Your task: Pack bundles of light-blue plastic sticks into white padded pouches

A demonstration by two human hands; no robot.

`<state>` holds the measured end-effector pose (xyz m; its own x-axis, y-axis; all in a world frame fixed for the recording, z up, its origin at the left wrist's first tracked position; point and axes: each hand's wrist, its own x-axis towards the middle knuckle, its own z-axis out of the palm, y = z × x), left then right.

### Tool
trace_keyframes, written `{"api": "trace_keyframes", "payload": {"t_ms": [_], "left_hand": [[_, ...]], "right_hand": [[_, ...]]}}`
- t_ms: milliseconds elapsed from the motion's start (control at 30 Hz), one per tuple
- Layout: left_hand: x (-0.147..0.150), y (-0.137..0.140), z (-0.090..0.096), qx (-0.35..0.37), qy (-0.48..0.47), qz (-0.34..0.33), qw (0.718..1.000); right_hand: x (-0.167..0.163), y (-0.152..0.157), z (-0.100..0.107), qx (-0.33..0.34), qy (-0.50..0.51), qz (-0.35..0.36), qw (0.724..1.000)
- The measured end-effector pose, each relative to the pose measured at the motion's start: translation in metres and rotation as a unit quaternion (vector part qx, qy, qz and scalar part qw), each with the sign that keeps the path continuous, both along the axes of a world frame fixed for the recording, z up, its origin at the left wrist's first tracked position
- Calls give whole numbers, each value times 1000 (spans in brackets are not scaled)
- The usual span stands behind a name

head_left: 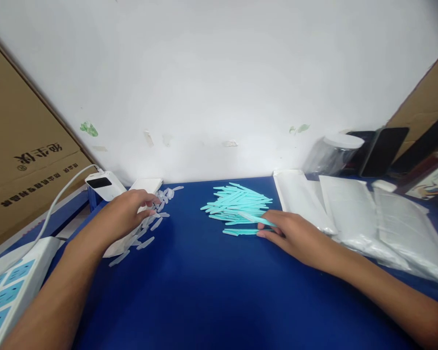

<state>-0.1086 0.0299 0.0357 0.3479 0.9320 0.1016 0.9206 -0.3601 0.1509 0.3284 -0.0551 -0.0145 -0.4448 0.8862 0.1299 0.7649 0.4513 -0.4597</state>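
Pinching a turquoise stick [251, 218] in the right hand [295, 236], at the near right edge of the turquoise pile [237, 199] — seemingly a picking-up step. Poised beside translucent pieces [146, 242] with the left hand [126, 213], fingertips parted — probably calls for singling one out.
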Motion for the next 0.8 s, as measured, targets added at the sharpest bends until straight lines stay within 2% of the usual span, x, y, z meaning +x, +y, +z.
{"api": "trace_keyframes", "payload": {"t_ms": [133, 367, 600, 700, 800], "left_hand": [[-9, 6, -9, -34, -10, 15, 999], [17, 6, -19, -33, -21, -28, 999], [25, 7, -27, -27, -43, -41, 998], [28, 5, -33, -17, -56, -66, 996], [40, -1, -36, -26, -65, -86, 994]], "right_hand": [[4, 1, 3, -15, 23, -2, 1000], [11, 3, 6, 56, 67, -26, 996], [11, 4, 9, 57, 95, -37, 993], [10, 4, 10, 39, 115, -54, 991], [9, 3, 12, -13, 165, -59, 984]]}}
